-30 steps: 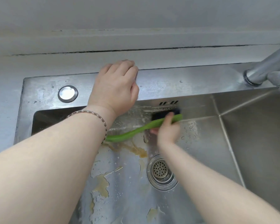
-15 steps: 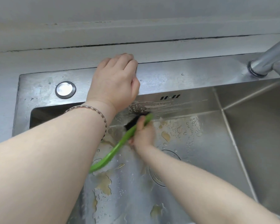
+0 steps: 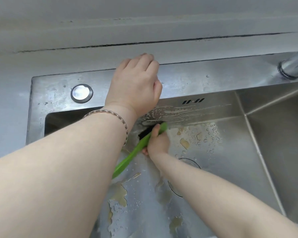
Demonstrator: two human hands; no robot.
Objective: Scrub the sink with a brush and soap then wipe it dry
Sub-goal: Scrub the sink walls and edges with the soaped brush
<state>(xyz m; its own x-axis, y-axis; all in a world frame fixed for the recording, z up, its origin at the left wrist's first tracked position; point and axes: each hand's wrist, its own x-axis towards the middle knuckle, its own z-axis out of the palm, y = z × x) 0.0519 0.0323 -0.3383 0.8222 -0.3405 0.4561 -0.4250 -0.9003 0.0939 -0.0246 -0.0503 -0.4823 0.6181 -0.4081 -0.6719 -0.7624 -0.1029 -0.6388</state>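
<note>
With right hand (image 3: pixel 157 143) clamped on green brush (image 3: pixel 127 159), press bristles (image 3: pixel 147 131) along soapy back wall of steel sink (image 3: pixel 213 78); brace curled, empty left hand (image 3: pixel 136 83) on rim.

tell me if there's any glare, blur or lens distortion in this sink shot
Head view: light is soft and even, with no hard shadows; a bright sheen sits on the round cap and the sink rim; the wide lens seems to bow the sink's straight back edge; the left forearm looms large near the lens; the right hand and green brush look slightly smeared.
</note>
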